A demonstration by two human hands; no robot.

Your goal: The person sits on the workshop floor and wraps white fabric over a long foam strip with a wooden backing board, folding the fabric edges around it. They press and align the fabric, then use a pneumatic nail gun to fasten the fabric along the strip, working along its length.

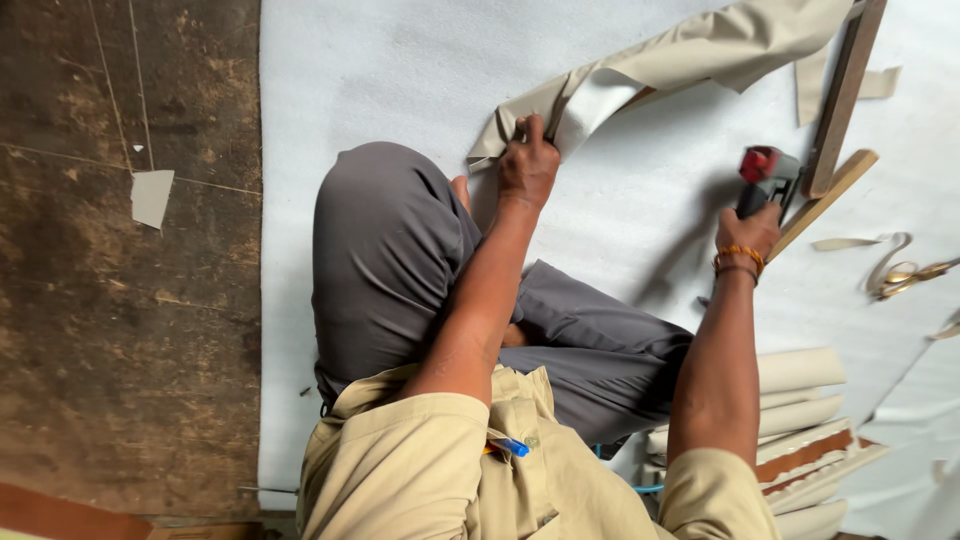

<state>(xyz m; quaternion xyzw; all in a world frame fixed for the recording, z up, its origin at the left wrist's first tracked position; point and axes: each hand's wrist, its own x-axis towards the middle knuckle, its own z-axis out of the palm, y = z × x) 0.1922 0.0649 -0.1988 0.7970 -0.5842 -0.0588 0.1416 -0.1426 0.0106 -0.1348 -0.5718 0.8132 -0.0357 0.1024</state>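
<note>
Beige fabric strip (690, 55) runs lengthwise toward upper right, its near end pinched in left hand (527, 165); right hand (748, 232) clasps staple gun (765, 175).

Left hand (527, 165): closed on the edge of a beige fabric strip (690, 55) lying over a white foam sheet (400, 70). Right hand (748, 232): gripping a red-and-black staple gun (765, 172), set against a wooden slat (825, 198). Scissors (912, 273): on the sheet, to the right. Rolled beige pieces (800, 400): beside the knee.

bare sheet (380, 70) open left; wooden strips (842, 95), scissors (905, 275) crowd right.
</note>
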